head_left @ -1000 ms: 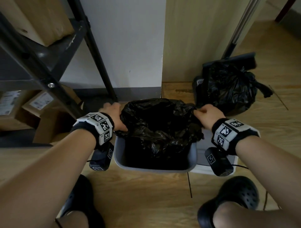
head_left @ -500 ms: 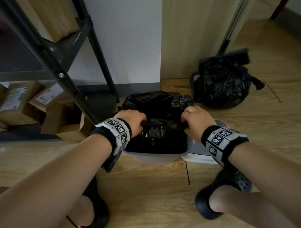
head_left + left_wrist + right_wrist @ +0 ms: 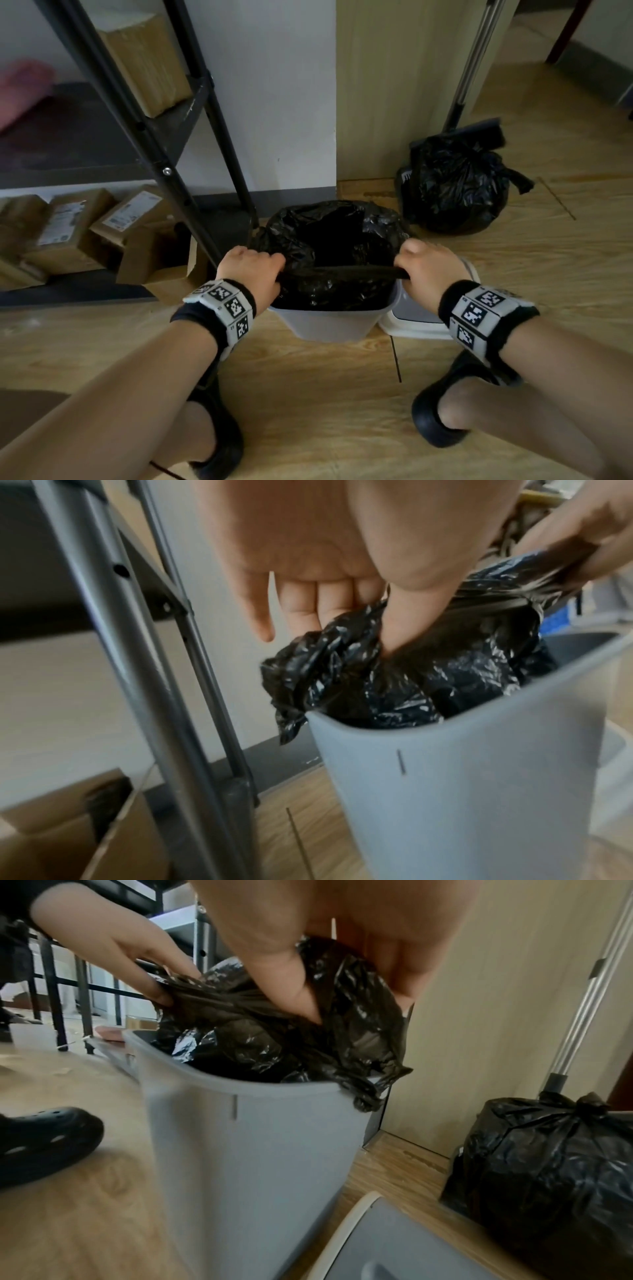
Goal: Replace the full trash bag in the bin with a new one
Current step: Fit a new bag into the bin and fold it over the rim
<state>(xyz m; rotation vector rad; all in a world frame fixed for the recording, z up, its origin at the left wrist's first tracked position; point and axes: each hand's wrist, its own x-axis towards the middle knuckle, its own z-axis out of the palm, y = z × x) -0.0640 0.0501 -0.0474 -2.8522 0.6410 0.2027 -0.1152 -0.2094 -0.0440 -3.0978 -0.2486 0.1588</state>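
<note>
Just beside the bin [image 3: 334,323], a tied full bag [image 3: 452,185] leans against a dustpan [image 3: 479,127].

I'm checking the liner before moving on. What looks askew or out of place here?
The new black liner is not seated: only the far edge drapes the grey bin rim, while the left hand and right hand grip the near edge stretched above it. The bin's lid lies on the floor beside it.

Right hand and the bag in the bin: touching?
Touching. In the right wrist view the right hand pinches the bag edge between thumb and fingers above the bin; the head view shows the same grip.
</note>
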